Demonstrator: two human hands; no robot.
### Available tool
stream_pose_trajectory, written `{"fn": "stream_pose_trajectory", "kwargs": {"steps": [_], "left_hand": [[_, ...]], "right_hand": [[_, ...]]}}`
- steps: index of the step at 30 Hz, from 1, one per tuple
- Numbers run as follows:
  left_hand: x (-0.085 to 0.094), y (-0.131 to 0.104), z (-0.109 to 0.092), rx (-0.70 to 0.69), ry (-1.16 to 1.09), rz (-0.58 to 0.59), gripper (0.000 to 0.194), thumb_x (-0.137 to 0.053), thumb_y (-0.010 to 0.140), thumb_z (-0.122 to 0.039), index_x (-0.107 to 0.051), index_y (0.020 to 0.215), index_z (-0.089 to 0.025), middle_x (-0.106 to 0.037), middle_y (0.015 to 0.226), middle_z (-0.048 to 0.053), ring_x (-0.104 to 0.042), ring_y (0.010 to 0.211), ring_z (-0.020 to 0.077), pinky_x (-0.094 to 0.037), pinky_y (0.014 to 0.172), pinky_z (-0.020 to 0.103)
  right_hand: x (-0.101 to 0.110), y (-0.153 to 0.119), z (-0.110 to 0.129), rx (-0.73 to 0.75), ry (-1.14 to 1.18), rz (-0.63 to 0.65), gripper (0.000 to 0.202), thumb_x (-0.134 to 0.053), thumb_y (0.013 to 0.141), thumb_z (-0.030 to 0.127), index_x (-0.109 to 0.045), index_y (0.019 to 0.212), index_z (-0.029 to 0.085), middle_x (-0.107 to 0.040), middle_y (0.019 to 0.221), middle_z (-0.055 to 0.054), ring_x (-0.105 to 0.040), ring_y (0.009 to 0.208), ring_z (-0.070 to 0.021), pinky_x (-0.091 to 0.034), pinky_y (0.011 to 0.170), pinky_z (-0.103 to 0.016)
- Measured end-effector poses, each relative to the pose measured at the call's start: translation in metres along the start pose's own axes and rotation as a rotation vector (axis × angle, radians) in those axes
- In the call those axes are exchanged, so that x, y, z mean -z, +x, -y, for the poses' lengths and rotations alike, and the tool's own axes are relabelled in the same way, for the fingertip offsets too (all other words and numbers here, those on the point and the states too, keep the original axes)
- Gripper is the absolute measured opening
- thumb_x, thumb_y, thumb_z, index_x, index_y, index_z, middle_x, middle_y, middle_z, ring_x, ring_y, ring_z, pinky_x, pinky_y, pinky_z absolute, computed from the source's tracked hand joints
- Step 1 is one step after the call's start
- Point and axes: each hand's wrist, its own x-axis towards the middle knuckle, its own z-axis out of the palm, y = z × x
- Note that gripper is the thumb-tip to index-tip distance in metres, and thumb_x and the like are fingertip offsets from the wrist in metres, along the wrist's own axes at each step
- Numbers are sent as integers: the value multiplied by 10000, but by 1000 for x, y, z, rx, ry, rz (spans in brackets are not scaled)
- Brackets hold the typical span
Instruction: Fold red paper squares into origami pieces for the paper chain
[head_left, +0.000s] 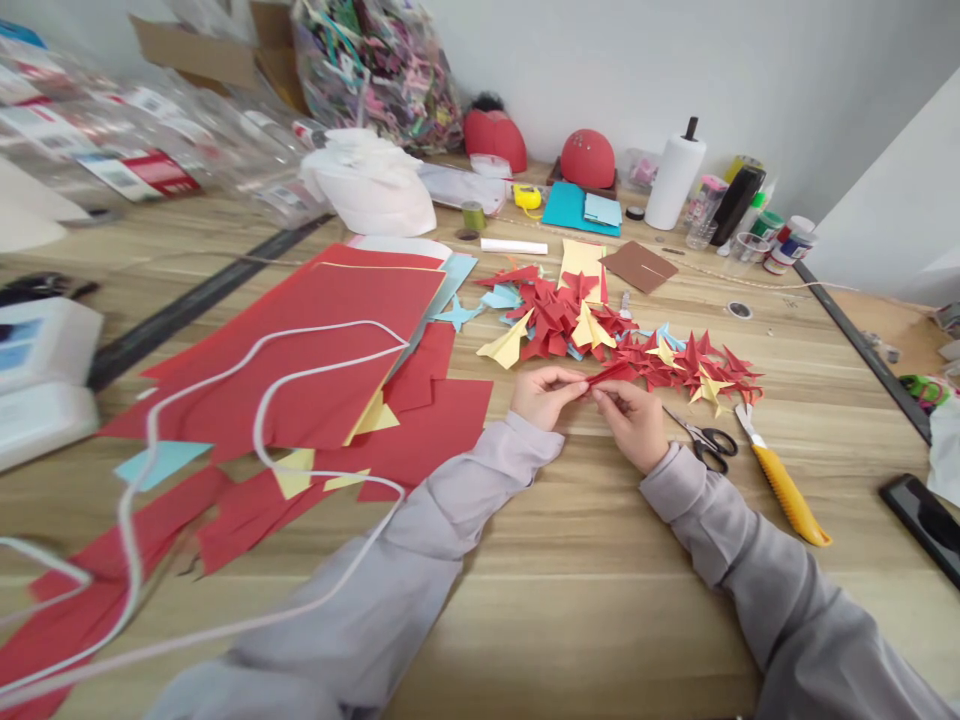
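Between my two hands is a small folded piece of red paper (611, 374), narrow and creased. My left hand (546, 398) pinches its left end between thumb and fingers. On the other side, my right hand (632, 418) grips it near the right end, also in a pinch. Just beyond the hands lies a pile of folded paper pieces (551, 318), mostly red, with some yellow and light blue. Red and yellow folded stars (697, 365) spread to the right of it. Close to my right hand rest black scissors (709, 440) and a yellow-handled cutter (787, 490).
Large red paper sheets (322, 350) cover the left side, with a white cable (262, 410) looped over them. Paper scraps (300, 475) lie below. At the back stand a stuffed plastic bag (382, 70), a white bottle (675, 180) and several jars. A black phone (926, 525) is far right.
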Motion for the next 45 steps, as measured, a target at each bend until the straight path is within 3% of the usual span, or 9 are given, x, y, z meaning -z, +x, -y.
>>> {"fn": "stream_pose_trajectory", "kwargs": {"steps": [5, 11, 17, 21, 26, 31, 38, 41, 45], "left_hand": [[-1, 0, 4, 48, -113, -20, 251, -807, 473, -287, -659, 613, -141, -649, 569, -9, -612, 544, 132, -530, 578, 285], [-2, -1, 2, 2, -25, 6, 253, -797, 494, -311, -674, 640, -145, -660, 613, 9, -606, 590, 138, -525, 623, 295], [0, -4, -3, -179, 175, 124, 111, -740, 598, -256, -695, 634, -161, -698, 765, 62, -633, 757, 179, -510, 752, 324], [0, -6, -2, -304, 309, 165, 42, -699, 652, -214, -709, 657, -173, -691, 795, 78, -629, 780, 185, -503, 755, 325], [-1, -9, 0, -408, 406, 192, 51, -671, 679, -196, -716, 658, -189, -681, 793, 78, -621, 764, 182, -504, 737, 323], [-4, -12, -4, -353, 318, 177, 98, -673, 687, -257, -704, 659, -168, -671, 746, 66, -618, 707, 169, -507, 666, 293], [-5, -11, -10, -164, 193, 81, 221, -654, 706, -364, -687, 659, -150, -627, 565, 23, -577, 529, 137, -491, 571, 272], [-4, -10, -10, -132, 183, 86, 228, -667, 688, -379, -679, 648, -155, -630, 554, 20, -583, 529, 142, -487, 566, 272], [-5, -10, -8, -92, 169, 105, 222, -688, 654, -375, -660, 658, -154, -631, 549, 14, -583, 518, 142, -476, 553, 272]], "right_hand": [[-2, 3, -2, -125, 163, -25, 188, -606, 772, 355, -662, 819, 182, -644, 642, -18, -564, 549, -130, -457, 533, -254], [0, 6, 0, -203, 336, 4, 213, -669, 711, 377, -633, 755, 172, -639, 631, -9, -553, 544, -116, -458, 526, -241], [2, 8, -2, -264, 417, -43, 235, -706, 662, 363, -599, 742, 169, -629, 630, 6, -545, 535, -108, -454, 518, -239], [5, 10, -4, -239, 465, -73, 212, -716, 634, 320, -609, 744, 174, -649, 688, 2, -567, 598, -117, -467, 575, -252], [8, 12, -2, -277, 510, -88, 160, -714, 587, 233, -575, 641, 173, -618, 618, 30, -541, 568, -102, -450, 593, -252], [8, 11, 3, -381, 611, -12, 163, -683, 533, 168, -543, 614, 171, -568, 535, 46, -491, 468, -94, -405, 489, -238], [14, 9, 16, -462, 1029, 295, 154, -559, 554, 269, -439, 625, 205, -389, 505, 62, -352, 412, -80, -306, 397, -222], [18, 11, 18, -454, 1033, 338, 174, -534, 581, 306, -392, 631, 217, -295, 505, 73, -268, 395, -73, -252, 369, -209], [20, 13, 17, -444, 1000, 349, 159, -519, 584, 303, -401, 644, 214, -286, 507, 76, -223, 375, -62, -218, 352, -203]]}}
